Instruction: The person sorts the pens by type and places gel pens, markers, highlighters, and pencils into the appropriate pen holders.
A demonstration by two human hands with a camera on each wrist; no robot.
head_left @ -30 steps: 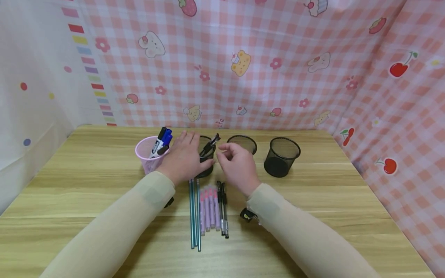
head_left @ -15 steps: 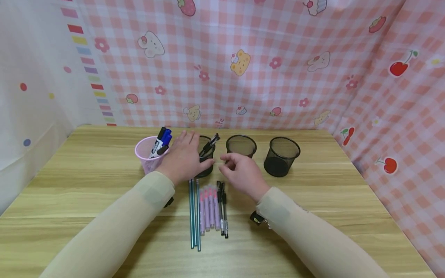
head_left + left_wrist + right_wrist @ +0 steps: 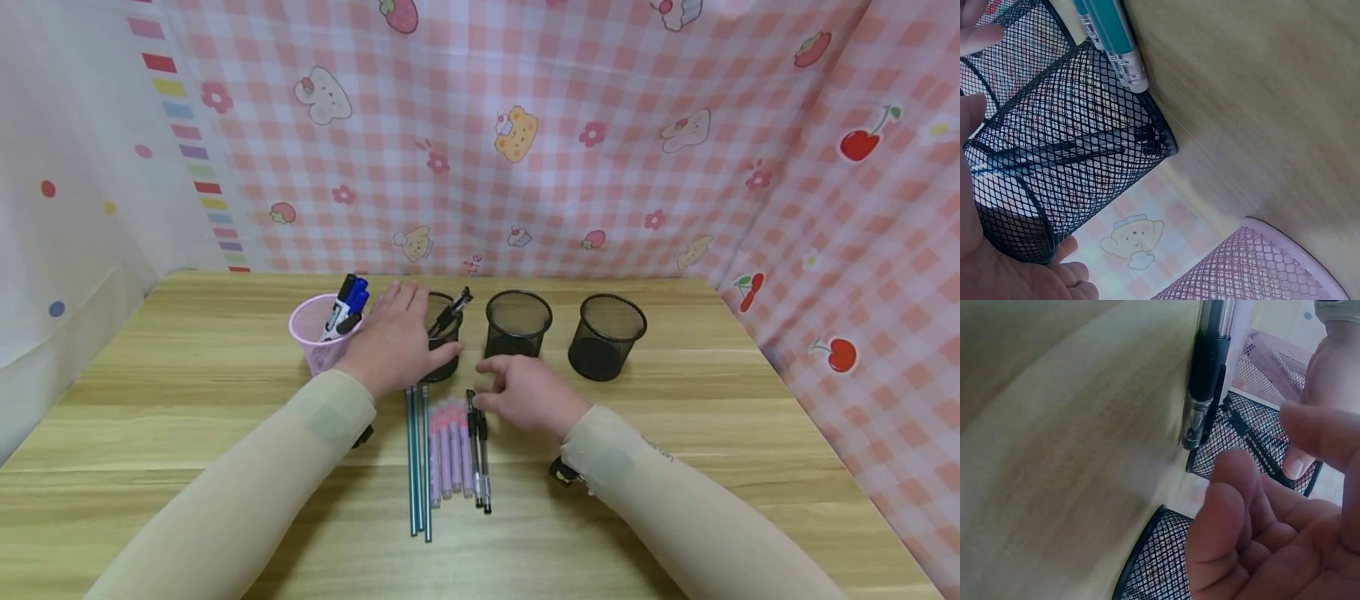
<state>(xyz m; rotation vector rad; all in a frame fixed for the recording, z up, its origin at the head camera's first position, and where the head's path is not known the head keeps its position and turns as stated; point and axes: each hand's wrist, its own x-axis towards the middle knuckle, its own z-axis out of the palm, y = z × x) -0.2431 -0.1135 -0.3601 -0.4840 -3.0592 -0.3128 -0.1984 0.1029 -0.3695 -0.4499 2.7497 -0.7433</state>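
My left hand (image 3: 390, 337) holds a black mesh pen cup (image 3: 444, 354), with the fingers along its left and far side and the thumb at the front. Black gel pens (image 3: 450, 312) lean inside that cup. My right hand (image 3: 532, 392) holds nothing; its fingers are loosely bent, just above the cap ends of the two black gel pens (image 3: 483, 467) on the table. In the right wrist view the right fingers (image 3: 1222, 519) show close to one black pen (image 3: 1207, 381). Left of these pens lie pink-purple pens (image 3: 453, 454) and teal pencils (image 3: 420, 475).
A pink mesh cup (image 3: 307, 342) with markers (image 3: 348, 304) stands at the left. Two more black mesh cups, a middle one (image 3: 517, 321) and a right one (image 3: 607, 337), stand along the back of the wooden table (image 3: 712, 433). A checked cloth (image 3: 465, 192) hangs behind.
My right hand has drawn back from beside the pen cup, down and slightly right toward the black pens, with finger and thumb parting. My left hand has stayed at the cup.
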